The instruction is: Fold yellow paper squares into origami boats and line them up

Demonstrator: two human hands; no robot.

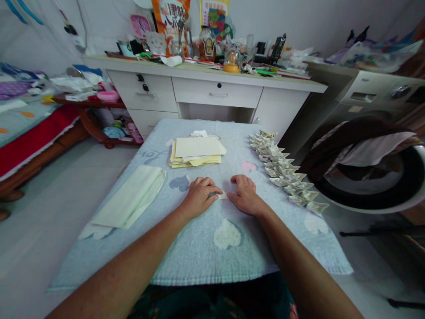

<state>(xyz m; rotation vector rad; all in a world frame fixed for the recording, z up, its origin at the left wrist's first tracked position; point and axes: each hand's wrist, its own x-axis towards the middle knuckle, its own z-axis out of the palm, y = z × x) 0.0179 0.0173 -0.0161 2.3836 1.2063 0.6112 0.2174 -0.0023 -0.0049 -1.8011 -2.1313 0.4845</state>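
A small paper slip (222, 195) lies at the centre of the frame, on a pale blue cloth (186, 257) printed with hearts. The left hand (200, 196) has its thumb and forefinger closed on the slip's left end, with a grey bit between them too small to make out. The right hand (245, 195) has its thumb at the slip's right end, fingers spread apart from the thumb.

Above the left hand sits a stack (199, 147) of cream and yellow paper; at left, a folded sheet (128, 197). Right of centre, folded paper shapes (279, 170) run in a slanting band, the farthest one yellow with dark marks.

At top, on the desk (282, 99), an orange bag (166, 26) shows large white characters, 津味 readable, those below partly hidden. A yellow poster (205, 6) bears characters too small to read; so does the jar (207, 51), with its dark label.
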